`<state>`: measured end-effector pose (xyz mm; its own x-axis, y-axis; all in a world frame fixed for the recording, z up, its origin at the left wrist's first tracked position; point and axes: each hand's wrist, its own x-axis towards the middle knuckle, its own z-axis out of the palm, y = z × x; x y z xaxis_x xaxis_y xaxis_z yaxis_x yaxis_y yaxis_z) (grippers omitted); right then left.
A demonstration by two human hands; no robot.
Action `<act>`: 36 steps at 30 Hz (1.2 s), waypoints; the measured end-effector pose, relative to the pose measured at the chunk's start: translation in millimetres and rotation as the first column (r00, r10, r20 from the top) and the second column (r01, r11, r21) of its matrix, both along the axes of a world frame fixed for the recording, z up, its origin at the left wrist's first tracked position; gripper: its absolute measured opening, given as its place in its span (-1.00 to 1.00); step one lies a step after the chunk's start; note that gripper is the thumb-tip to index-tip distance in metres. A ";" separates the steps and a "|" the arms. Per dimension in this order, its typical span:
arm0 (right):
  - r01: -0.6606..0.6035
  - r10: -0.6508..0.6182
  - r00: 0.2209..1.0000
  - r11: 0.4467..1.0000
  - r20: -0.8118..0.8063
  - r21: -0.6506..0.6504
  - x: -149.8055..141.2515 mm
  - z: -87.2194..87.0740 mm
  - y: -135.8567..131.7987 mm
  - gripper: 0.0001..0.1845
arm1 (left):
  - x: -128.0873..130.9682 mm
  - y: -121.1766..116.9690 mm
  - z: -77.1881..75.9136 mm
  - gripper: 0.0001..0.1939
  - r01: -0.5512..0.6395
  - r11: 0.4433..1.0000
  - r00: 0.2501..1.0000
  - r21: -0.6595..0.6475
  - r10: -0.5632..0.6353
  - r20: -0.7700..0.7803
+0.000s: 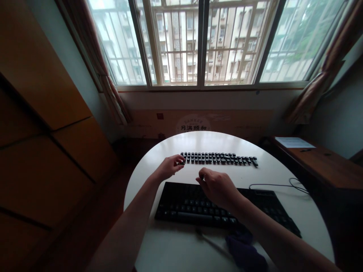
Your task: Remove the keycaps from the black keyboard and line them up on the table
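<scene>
Rows of loose black keycaps lie across the white round table. My left hand is at the left end of these rows, its thumb and fingers closed around a dark keycap. Above the back edge of a black keyboard hovers my right hand, fingers pinched on a small dark piece that looks like a keycap. Keys show along the front part of the keyboard; its upper middle is partly covered by my right hand and forearm.
In front of the keyboard lie a thin brush-like tool and a purple cloth. A black cable runs to the table's right edge. A wooden desk with a paper sheet stands at the right, below a barred window.
</scene>
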<state>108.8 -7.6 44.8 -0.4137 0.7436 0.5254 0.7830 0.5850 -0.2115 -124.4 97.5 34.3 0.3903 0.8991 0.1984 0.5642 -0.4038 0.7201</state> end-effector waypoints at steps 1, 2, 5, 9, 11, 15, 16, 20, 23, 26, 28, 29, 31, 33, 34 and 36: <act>-0.002 0.002 1.000 1.000 0.000 -0.004 0.0 -0.3 0.2 -0.82 | 0.1 4.2 2.8 -0.73 -0.023 0.997 0.999 0.072 0.025 -0.032; -0.003 0.003 1.000 1.000 -0.001 -0.007 0.1 -0.7 0.3 -0.82 | 0.7 9.3 5.6 -0.75 -0.030 0.989 0.995 0.143 0.042 -0.086; -0.009 0.009 1.000 1.000 0.000 -0.022 0.2 -1.7 0.4 -0.82 | 5.9 26.9 11.5 -0.79 0.042 0.960 0.951 0.277 0.046 -0.305; -0.008 0.008 1.000 0.999 -0.004 -0.037 0.5 -1.8 0.6 -0.83 | 13.2 44.4 2.5 -0.81 0.078 0.941 0.908 0.330 0.069 -0.413; -0.001 0.001 1.000 0.999 -0.002 -0.038 0.8 -1.1 0.9 -0.83 | 13.8 47.8 -8.6 -0.82 0.054 0.932 0.890 0.358 0.117 -0.441; -0.016 0.016 1.000 0.999 0.001 -0.043 1.3 -0.7 1.1 -0.83 | 10.0 49.9 -29.2 -0.81 0.028 0.923 0.855 0.383 0.176 -0.488; -0.027 0.026 1.000 0.999 -0.002 -0.045 1.3 -1.0 0.9 -0.82 | 8.9 50.5 -32.1 -0.81 0.029 0.923 0.849 0.384 0.180 -0.497; -0.087 0.086 0.996 0.995 -0.016 -0.056 0.5 -2.0 -1.1 -0.80 | 6.3 53.7 -35.5 -0.79 0.037 0.924 0.832 0.382 0.183 -0.524; -0.124 0.122 0.992 0.990 -0.032 -0.060 -0.3 -0.4 -3.2 -0.78 | 5.9 54.6 -35.0 -0.79 0.040 0.923 0.827 0.383 0.184 -0.531; -0.147 0.143 0.988 0.987 -0.060 -0.066 -1.3 1.9 -5.4 -0.79 | 5.9 54.2 -35.3 -0.79 0.045 0.921 0.828 0.387 0.182 -0.530; -0.161 0.155 0.985 0.984 -0.080 -0.076 -2.1 2.6 -6.9 -0.80 | 6.1 54.1 -35.5 -0.79 0.050 0.919 0.831 0.392 0.179 -0.526; -0.167 0.160 0.983 0.983 -0.089 -0.081 -2.6 2.7 -7.7 -0.81 | 6.2 54.2 -35.3 -0.78 0.052 0.918 0.834 0.394 0.178 -0.523; -0.180 0.171 0.980 0.980 -0.102 -0.087 -3.0 2.9 -9.1 -0.81 | 5.9 54.6 -33.8 -0.76 0.054 0.915 0.839 0.400 0.176 -0.515; -0.197 0.185 0.975 0.977 -0.122 -0.086 -2.1 4.3 -10.2 -0.82 | 4.7 54.2 -29.8 -0.76 0.050 0.910 0.844 0.411 0.182 -0.504; -0.204 0.191 0.972 0.975 -0.137 -0.086 -0.9 5.8 -10.4 -0.83 | 3.9 53.2 -26.5 -0.76 0.047 0.904 0.851 0.425 0.186 -0.491; -0.211 0.190 0.965 0.973 -0.182 -0.099 2.8 10.0 -9.8 -0.83 | 2.5 48.5 -17.5 -0.80 0.042 0.886 0.880 0.462 0.186 -0.437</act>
<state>111.6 -17.4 54.7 -0.4723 0.7145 0.5161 0.5984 0.6898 -0.4074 -121.9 146.0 16.8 0.4752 0.7848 0.3977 0.8201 -0.5588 0.1228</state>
